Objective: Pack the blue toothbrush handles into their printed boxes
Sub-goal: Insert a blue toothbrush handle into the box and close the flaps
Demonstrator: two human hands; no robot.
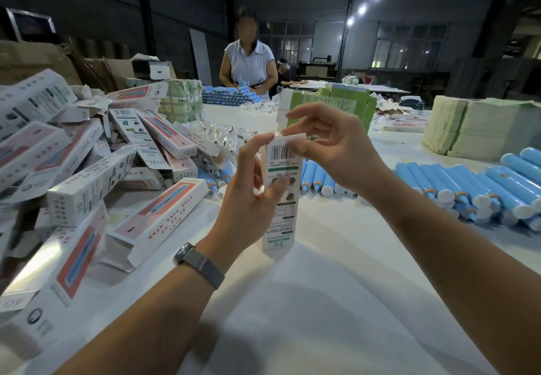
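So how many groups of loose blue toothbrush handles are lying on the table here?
3: a blue plastic handle row on the right, a few just behind the held white printed box, and a far blue stack before the standing person. More may be hidden under the box pile.

Box (281, 196) upright at centre, above the desk (322, 301), between the two hands: left hand (248, 196) at its left side, right hand (330, 152) at its top flap. Heap of boxes (87, 169) on desk to the left. Row of handles (474, 187) on desk to the right, stacked sheets (474, 128) behind them. Person (248, 64) at the far end.
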